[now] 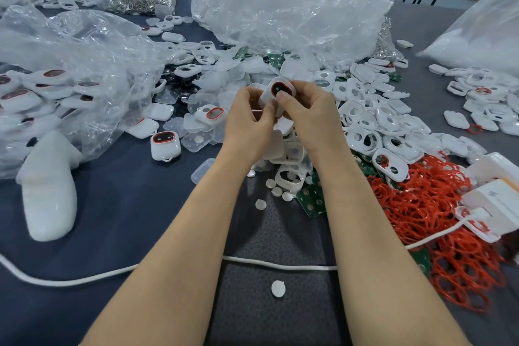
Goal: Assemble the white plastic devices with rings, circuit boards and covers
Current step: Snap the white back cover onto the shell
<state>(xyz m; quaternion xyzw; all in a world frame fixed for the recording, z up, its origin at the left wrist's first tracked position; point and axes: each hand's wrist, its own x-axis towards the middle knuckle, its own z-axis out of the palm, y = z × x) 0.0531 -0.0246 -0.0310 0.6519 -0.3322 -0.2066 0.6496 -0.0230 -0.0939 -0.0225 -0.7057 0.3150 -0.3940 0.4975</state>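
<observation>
Both hands hold one white plastic device (276, 91) with a red ring around its dark window, lifted above the parts pile at centre. My left hand (248, 121) grips its left side with curled fingers. My right hand (309, 115) grips the right side, thumb pressing near the ring. White front covers with holes (368, 132) are heaped to the right. Red rings (432, 205) lie in a tangle at right front. Green circuit boards (311, 201) lie below the hands. A finished device (165, 144) rests on the table to the left.
Clear plastic bags (280, 14) stand behind the pile, and one at left (56, 87) holds several finished devices. A white cable (84, 278) crosses the near table. A white box (494, 199) sits at right. Small white discs (278, 288) are scattered in front.
</observation>
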